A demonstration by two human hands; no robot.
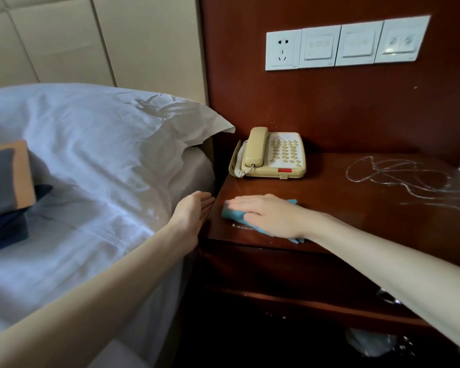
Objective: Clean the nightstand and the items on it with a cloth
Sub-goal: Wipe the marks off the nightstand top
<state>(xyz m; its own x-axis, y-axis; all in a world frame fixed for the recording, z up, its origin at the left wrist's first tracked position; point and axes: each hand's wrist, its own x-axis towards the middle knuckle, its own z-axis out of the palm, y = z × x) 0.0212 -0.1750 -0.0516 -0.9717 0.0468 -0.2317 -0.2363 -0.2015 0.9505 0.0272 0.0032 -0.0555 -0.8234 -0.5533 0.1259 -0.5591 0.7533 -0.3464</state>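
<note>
Pressing cloth [235, 215] flat w/ right hand [266, 212]; left hand [194, 212] open, seemingly at nightstand [356, 197] edge.

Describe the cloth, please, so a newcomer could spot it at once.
Find the dark wooden nightstand beside the bed. At its front left corner, in front of the beige telephone, the right hand presses flat on the cloth, the only blue thing there.

Head view looks down, close over the nightstand [356, 208], edges perhaps distorted.

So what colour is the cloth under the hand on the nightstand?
Light blue; the cloth shows clearly in the head view, pressed flat under the right hand.
</note>
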